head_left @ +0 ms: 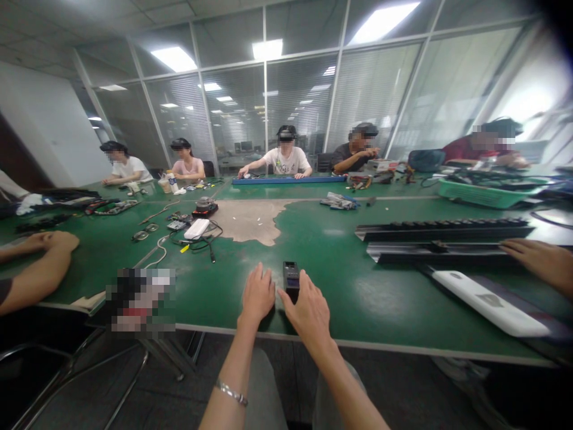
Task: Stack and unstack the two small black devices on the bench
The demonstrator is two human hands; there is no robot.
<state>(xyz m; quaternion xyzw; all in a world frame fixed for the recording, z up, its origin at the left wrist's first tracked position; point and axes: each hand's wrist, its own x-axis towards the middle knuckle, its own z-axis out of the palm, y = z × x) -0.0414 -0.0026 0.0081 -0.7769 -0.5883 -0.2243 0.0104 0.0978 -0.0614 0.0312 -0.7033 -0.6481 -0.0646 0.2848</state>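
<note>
A small black box-shaped device (pixel 290 271) stands on the green table in front of me; its exact kind I cannot make out. My right hand (pixel 311 307) is around its near end, with the thumb on the left side and the fingers along the right side. Just left of the device, my left hand (pixel 258 292) rests palm down on the table, fingers stretched forward and nothing in them. A small gap separates it from the device.
Black metal rails (pixel 443 251) and a long white device (pixel 492 304) lie to the right, near another person's hand (pixel 537 260). A white adapter (pixel 197 229) with cables is ahead left. A green basket (pixel 487 194) stands far right. Several people sit around the table.
</note>
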